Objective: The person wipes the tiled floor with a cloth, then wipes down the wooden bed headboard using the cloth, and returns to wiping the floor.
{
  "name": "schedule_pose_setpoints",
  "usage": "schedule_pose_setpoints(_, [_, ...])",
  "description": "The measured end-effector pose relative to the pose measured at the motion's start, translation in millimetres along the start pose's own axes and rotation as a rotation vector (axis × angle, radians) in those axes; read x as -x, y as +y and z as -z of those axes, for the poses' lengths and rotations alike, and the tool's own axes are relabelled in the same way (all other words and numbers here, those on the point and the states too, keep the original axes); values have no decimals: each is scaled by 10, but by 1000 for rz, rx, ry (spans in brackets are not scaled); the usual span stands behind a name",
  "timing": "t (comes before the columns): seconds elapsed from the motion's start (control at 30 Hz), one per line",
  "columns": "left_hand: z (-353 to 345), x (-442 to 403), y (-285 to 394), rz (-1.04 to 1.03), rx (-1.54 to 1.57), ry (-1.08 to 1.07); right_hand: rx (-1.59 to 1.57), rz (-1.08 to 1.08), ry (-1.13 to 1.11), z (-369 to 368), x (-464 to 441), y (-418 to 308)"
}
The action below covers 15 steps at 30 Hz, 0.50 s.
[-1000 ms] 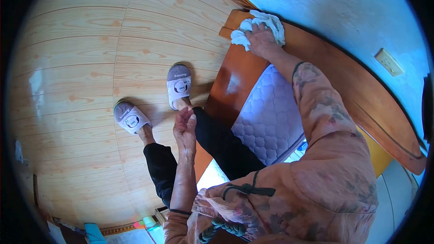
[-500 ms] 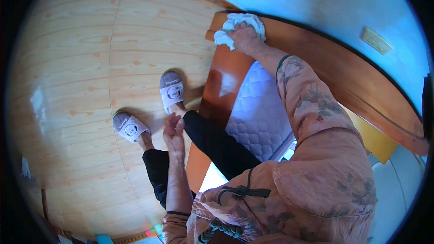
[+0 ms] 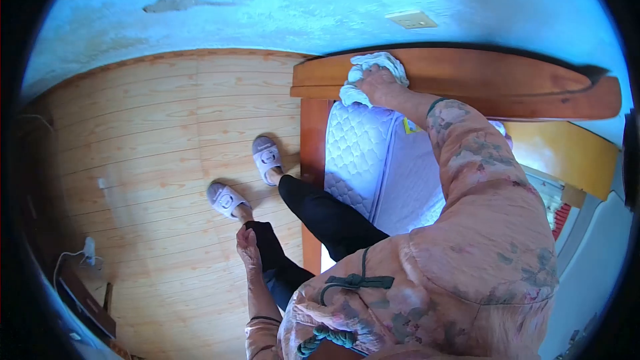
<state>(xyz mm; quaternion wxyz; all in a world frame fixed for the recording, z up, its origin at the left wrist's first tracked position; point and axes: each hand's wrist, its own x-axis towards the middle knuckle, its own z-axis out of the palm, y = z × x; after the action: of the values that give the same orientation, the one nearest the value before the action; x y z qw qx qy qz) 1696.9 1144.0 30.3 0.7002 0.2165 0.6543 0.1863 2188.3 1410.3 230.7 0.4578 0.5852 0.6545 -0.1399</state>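
A white cloth [image 3: 393, 65] lies bunched on the brown wooden headboard [image 3: 460, 77], near its left end. My right hand [image 3: 377, 85] presses on this cloth, with the fingers partly sunk in its folds. Low beside my leg in black trousers hangs my left hand [image 3: 248, 247], touching no object; its fingers look loosely curled and apart. Below the headboard is a pale quilted mattress [image 3: 357, 153], framed on its left by a wooden bed side [image 3: 312, 135].
Slippers [image 3: 227, 199] are on my feet on the wood-patterned floor [image 3: 153, 160]. The blue wall [image 3: 300, 7] with a socket plate [image 3: 412, 20] rises behind the headboard. A white plug with a cable [image 3: 89, 251] is at lower left, and a yellow panel [image 3: 567, 150] at right.
The view has turned toward the wall and mattress. My right hand and the cloth have moved along the headboard, away from its left end. My left hand still hangs low.
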Motion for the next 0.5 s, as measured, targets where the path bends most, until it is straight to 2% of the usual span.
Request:
schedule_pose_setpoints(0.1, [348, 180, 125, 11, -210, 115, -9, -15, -45, 291, 307, 179])
schedule_pose_setpoints(0.2, [624, 429, 64, 54, -299, 168, -193, -18, -44, 495, 531, 385])
schedule_pose_setpoints(0.33, [814, 852, 147, 249, -249, 201, -768, -156, 238, 624, 629, 509])
schedule_pose_setpoints(0.37, [828, 955, 187, 296, -182, 200, -1035, -236, 325, 605, 675, 511])
schedule_pose_setpoints(0.47, [858, 1182, 252, 378, -126, 202, -2147, -188, 291, 516, 914, 421])
schedule_pose_setpoints(0.5, [845, 1268, 368, 395, -140, 175, -2305, -294, 365, 472, 937, 377])
